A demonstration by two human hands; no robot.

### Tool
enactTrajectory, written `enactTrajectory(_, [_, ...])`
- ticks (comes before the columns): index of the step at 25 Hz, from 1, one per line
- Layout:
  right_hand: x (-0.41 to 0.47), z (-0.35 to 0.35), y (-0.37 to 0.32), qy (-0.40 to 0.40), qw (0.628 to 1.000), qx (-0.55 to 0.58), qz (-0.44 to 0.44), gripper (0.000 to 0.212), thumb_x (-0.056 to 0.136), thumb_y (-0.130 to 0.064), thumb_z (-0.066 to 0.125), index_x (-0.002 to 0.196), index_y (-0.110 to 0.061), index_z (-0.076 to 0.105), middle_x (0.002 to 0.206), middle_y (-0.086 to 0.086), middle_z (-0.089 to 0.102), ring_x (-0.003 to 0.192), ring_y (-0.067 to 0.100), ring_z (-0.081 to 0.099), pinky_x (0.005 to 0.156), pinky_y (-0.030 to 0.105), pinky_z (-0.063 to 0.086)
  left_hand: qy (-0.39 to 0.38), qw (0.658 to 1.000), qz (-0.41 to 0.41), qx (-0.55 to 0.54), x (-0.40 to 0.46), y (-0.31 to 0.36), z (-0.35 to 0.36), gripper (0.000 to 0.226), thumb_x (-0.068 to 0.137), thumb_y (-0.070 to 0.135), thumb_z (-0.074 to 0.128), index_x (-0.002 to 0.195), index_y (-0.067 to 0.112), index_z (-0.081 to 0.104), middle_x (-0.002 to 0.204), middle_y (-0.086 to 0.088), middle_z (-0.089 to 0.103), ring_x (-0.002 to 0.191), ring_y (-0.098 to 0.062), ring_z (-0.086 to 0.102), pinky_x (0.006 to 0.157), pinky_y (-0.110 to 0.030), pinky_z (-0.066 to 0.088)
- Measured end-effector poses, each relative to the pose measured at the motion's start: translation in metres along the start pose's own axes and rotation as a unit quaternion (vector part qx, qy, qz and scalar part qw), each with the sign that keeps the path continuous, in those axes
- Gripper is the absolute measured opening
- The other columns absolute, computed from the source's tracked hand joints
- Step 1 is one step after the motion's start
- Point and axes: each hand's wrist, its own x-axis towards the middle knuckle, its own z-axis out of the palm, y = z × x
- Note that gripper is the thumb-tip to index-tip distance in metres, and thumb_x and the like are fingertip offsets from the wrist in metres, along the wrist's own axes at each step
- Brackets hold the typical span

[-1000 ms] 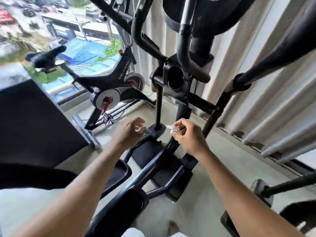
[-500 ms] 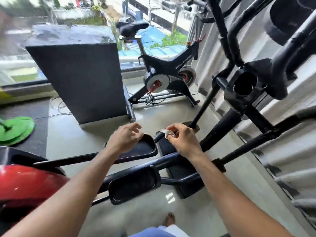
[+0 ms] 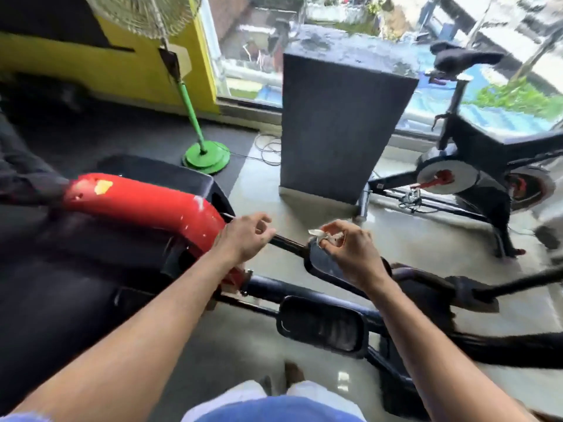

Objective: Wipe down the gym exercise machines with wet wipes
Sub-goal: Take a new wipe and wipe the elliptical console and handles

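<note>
My right hand (image 3: 350, 248) pinches a small crumpled white wet wipe (image 3: 318, 233) between thumb and fingers, held in the air above the black foot pedals (image 3: 323, 325) of the elliptical machine (image 3: 426, 300). My left hand (image 3: 243, 239) hovers a short way to the left with its fingers loosely curled and nothing in it, just in front of the machine's red housing (image 3: 146, 202). A black spin bike (image 3: 475, 166) stands at the right by the window.
A tall dark box (image 3: 338, 126) stands on the floor in the middle, against the window. A fan on a green pole and round green base (image 3: 205, 158) stands to its left, with cables on the floor nearby. My feet show at the bottom edge.
The view has swung left, away from the elliptical's upright frame toward the fan and red housing. Both hands keep the same pose, the right still pinching the wipe.
</note>
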Motion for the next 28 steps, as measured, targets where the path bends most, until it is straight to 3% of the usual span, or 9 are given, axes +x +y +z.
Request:
enactTrajectory(4, [0.038,0.077,-0.073,-0.084,0.992,0.03,-0.088,0.013,0.087,-0.027,0.075,0.1,-0.023,0.075,0.092,-0.006,0.074,0.086,0.016,0.068,0.079,0.031,0.052,0.068,0.989,-0.128,-0.029,-0.038,-0.085,-0.045,0.03,0.09,0.05,0.065,0.117,0.037,0.068,0.11,0.014,0.074,0.107,-0.017,0.07,0.096,-0.04,0.055])
enactTrajectory(8, [0.058,0.151,-0.146,-0.179,0.97,-0.002,-0.164,0.018,0.085,-0.021,0.076,0.102,-0.026,0.074,0.087,-0.016,0.065,0.079,0.011,0.058,0.07,0.025,0.039,0.127,0.965,-0.214,-0.088,-0.074,-0.167,-0.08,0.027,0.091,0.048,0.068,0.116,0.036,0.068,0.104,0.017,0.072,0.1,-0.013,0.07,0.092,-0.035,0.055])
enactTrajectory(16, [0.09,0.342,-0.336,-0.282,0.919,-0.018,-0.274,0.021,0.085,-0.021,0.065,0.104,-0.026,0.073,0.095,-0.009,0.071,0.088,0.017,0.064,0.076,0.032,0.05,0.226,0.907,-0.307,-0.178,-0.16,-0.378,-0.176,0.025,0.093,0.033,0.071,0.118,0.027,0.071,0.105,0.011,0.072,0.09,-0.009,0.07,0.091,-0.029,0.055])
enactTrajectory(20, [0.093,0.42,-0.443,-0.292,0.901,0.014,-0.322,0.021,0.084,-0.016,0.065,0.103,-0.023,0.073,0.096,-0.007,0.071,0.09,0.014,0.064,0.082,0.029,0.048,0.28,0.881,-0.344,-0.164,-0.198,-0.476,-0.253,0.024,0.092,0.025,0.073,0.115,0.019,0.072,0.1,0.005,0.073,0.086,-0.015,0.072,0.079,-0.014,0.049])
enactTrajectory(25, [0.119,0.503,-0.544,-0.315,0.883,0.035,-0.347,0.021,0.082,-0.029,0.061,0.099,-0.026,0.072,0.093,-0.009,0.07,0.088,0.01,0.064,0.083,0.033,0.053,0.306,0.87,-0.341,-0.178,-0.204,-0.569,-0.325,0.027,0.095,0.028,0.071,0.12,0.019,0.07,0.11,0.001,0.075,0.096,-0.017,0.074,0.092,-0.034,0.056])
enactTrajectory(28, [0.148,0.56,-0.597,-0.313,0.886,0.031,-0.341,0.017,0.087,-0.032,0.063,0.101,-0.027,0.072,0.089,-0.013,0.071,0.088,0.01,0.065,0.082,0.032,0.053,0.294,0.877,-0.34,-0.167,-0.199,-0.63,-0.365,0.028,0.096,0.031,0.071,0.123,0.021,0.069,0.113,0.003,0.073,0.098,-0.016,0.073,0.089,-0.033,0.056])
